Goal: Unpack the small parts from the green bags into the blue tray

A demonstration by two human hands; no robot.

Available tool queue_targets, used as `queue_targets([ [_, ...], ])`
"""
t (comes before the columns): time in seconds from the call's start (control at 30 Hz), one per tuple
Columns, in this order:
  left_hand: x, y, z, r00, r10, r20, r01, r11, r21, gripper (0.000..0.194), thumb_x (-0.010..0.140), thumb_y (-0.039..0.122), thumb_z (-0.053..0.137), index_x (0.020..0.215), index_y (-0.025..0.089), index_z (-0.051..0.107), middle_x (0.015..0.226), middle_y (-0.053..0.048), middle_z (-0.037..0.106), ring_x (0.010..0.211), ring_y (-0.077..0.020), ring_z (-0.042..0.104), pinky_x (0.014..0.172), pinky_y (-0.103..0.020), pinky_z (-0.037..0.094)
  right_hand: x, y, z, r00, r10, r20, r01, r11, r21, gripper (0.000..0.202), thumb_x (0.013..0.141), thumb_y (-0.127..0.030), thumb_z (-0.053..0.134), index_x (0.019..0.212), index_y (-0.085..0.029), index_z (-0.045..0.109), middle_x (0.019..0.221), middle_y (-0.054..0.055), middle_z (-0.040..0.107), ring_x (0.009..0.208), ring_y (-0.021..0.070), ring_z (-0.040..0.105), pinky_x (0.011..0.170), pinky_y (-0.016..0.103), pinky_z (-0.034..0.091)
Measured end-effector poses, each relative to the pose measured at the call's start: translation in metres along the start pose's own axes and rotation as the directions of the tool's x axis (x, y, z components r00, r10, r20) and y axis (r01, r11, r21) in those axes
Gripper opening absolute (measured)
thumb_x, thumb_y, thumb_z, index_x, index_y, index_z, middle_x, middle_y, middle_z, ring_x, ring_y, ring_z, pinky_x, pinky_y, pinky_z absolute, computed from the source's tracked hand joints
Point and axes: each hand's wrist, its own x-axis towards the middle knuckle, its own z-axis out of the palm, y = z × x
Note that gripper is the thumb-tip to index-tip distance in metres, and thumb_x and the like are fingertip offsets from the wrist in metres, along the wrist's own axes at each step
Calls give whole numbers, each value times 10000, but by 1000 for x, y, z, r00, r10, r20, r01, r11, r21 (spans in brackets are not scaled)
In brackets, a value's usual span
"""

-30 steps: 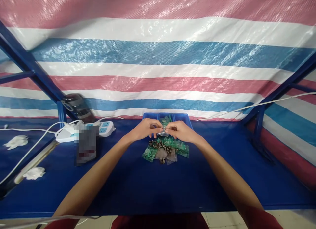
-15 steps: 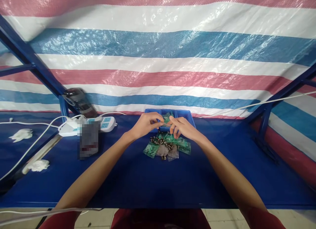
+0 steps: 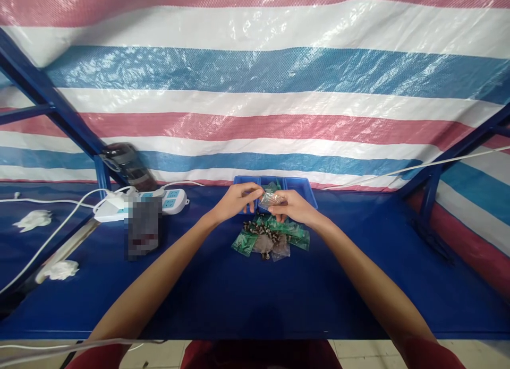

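Between my two hands is a small clear plastic bag [image 3: 271,198], raised over the front of a blue divided tray [image 3: 302,191]. My left hand [image 3: 239,200] pinches the bag's left edge between thumb and forefinger. From the other side my right hand [image 3: 291,206] grips it, fingers partly hidden. Under my hands on the table lies a pile of small dark metal-looking parts [image 3: 265,232], too small to name. Green-printed plastic bags [image 3: 244,242] and clear bags [image 3: 281,249] lie around and under them. More green bags sit in the tray's middle compartment.
A white power strip [image 3: 175,202] with plugs and cables stands on the blue table [image 3: 223,294] to the left, beside a blurred-out dark object [image 3: 144,228]. Behind it leans a dark bottle-like thing [image 3: 129,164]. Crumpled white tissues [image 3: 62,269] lie far left. A striped sheet [image 3: 255,103] hangs behind.
The clear bag has turned from nearly edge-on to flat toward me, between my fingers. My hands have shifted only slightly. The pile and tray stay in place.
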Motion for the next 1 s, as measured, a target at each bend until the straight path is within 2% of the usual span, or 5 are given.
queue_targets([
  [0.1,0,-1,4,991,-64,121,70,997,-40,381,872,487,516,870,127,641,650,-32,634,520,-113,602,426,-174,434,-1,-1,0,1000,-15,8,15,997,-79,171,798,-316,640,787,-172,550,644,-7,594,539,137,618,493,254,503],
  [0.33,-1,-7,12,981,-81,174,84,996,-11,325,832,462,584,874,144,638,689,-11,635,502,-97,582,422,-178,413,-5,-2,-6,997,-48,55,61,962,-266,236,873,-392,536,825,-174,612,697,19,623,553,133,616,510,248,476],
  [0.73,3,-21,14,998,-46,-48,39,989,-146,316,834,443,601,895,133,623,554,7,568,463,-98,537,429,-193,424,2,12,-11,992,-113,-51,101,974,-205,329,851,-480,537,740,-175,591,478,-41,487,425,103,460,475,236,380],
  [0.83,-5,-24,24,994,-31,-105,9,980,-201,326,829,458,601,928,148,615,663,-6,609,463,-94,540,410,-198,418,-3,19,-3,973,-129,-189,110,988,-110,335,839,-503,537,723,-191,565,496,-28,513,444,127,496,470,253,412],
  [1.0,-26,-34,49,965,-31,-259,8,996,-88,291,866,444,560,891,161,623,536,29,531,446,-97,503,447,-206,418,-14,49,21,907,-177,-381,152,984,-96,298,836,-494,541,794,-205,594,683,27,605,534,162,559,528,302,476],
])
